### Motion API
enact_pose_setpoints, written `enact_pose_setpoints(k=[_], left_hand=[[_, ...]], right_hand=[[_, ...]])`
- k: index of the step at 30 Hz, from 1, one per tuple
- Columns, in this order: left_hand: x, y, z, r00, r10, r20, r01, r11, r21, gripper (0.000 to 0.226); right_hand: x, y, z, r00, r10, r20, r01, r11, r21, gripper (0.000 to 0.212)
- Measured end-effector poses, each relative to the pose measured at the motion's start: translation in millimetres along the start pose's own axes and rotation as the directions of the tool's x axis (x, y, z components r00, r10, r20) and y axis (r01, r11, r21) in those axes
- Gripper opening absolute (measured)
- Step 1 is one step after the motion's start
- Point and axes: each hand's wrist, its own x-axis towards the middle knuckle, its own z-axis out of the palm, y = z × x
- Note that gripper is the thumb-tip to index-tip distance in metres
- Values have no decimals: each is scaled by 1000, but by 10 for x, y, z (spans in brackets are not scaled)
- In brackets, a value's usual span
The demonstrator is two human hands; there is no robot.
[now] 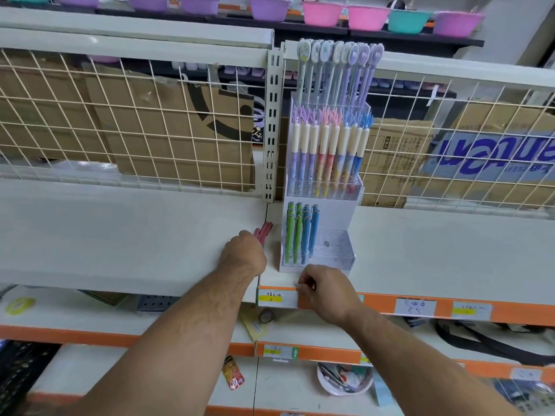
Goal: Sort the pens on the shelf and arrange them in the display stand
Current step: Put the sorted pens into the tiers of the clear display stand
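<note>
The red pens (264,230) were in the left hand (244,250), a small bunch gripped in curled fingers and poking out past the knuckles, down on the white shelf (120,235) just left of the display stand (336,250). The right hand (324,291) sat at the shelf's front edge, right below the stand, fingers curled in by the end of a price label (277,297) (whether it pinched anything, I could not tell).

The stand itself stood upright on the shelf, clear and stepped in tiers. In the lowest tier, green pens (291,232) filled the left side and blue pens (310,229) stood just beside them, with the right part of that tier showing bare clear plastic. One tier up came a row of pens with cream caps (327,151), bodies running from purple through red to blue. At the top rose tall slim pens with oval toppers (339,70).

Behind it all ran a wire grid (120,115), with cardboard boxes (180,130) behind that, and coloured bowls (321,13) lined the shelf overhead.
</note>
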Motion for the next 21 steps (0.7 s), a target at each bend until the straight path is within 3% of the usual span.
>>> enact_pose_setpoints(k=[8,21], left_hand=[[-67,119,31,1000,-25,13,23,987,156,40],[-67,95,-31,990,-123,63,114,985,133,43]], right_hand=[[-12,-16,-23,1000,-5,6,5,1000,-5,7],[-25,-27,-36,1000,5,25,-5,1000,1,9]])
